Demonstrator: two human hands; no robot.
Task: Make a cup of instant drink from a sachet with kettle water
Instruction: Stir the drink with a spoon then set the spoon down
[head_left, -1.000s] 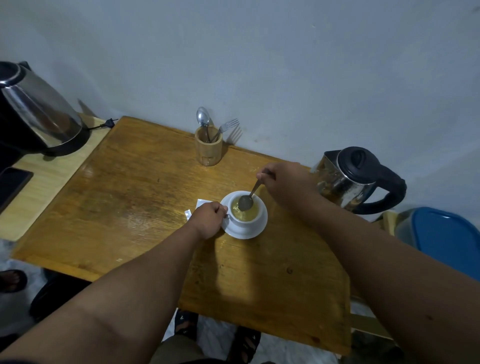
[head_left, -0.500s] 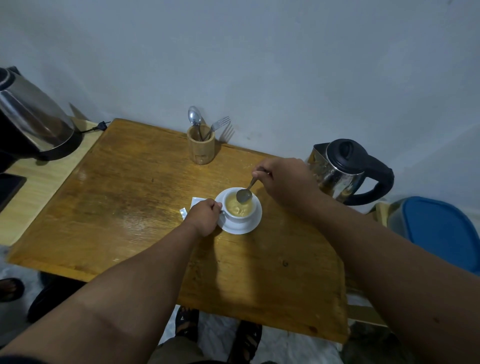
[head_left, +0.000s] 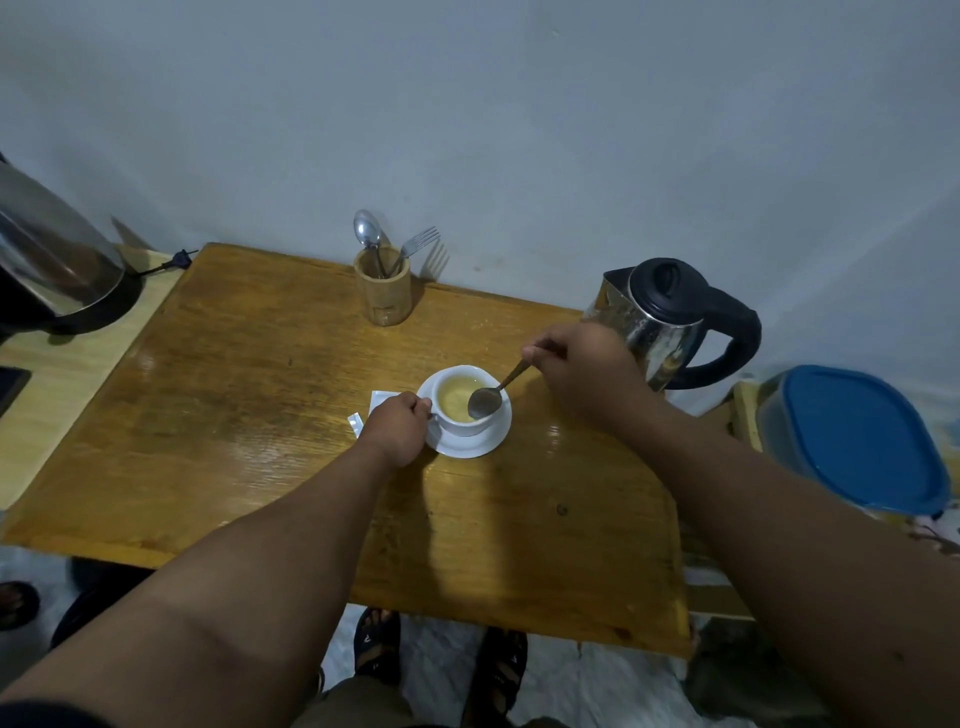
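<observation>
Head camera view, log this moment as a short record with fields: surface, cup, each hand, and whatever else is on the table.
surface: worn yellow-brown wooden table
cup: white ceramic cup of pale yellowish drink, on a white saucer
left hand: grip at the cup's left side, where its handle is hidden
right hand: grip on a metal spoon, bowl at the cup's right rim
sachet: torn white sachet left of the saucer
kettle: steel kettle with black lid and handle, behind the right hand
holder: wooden utensil holder with spoon and fork, by the wall
</observation>
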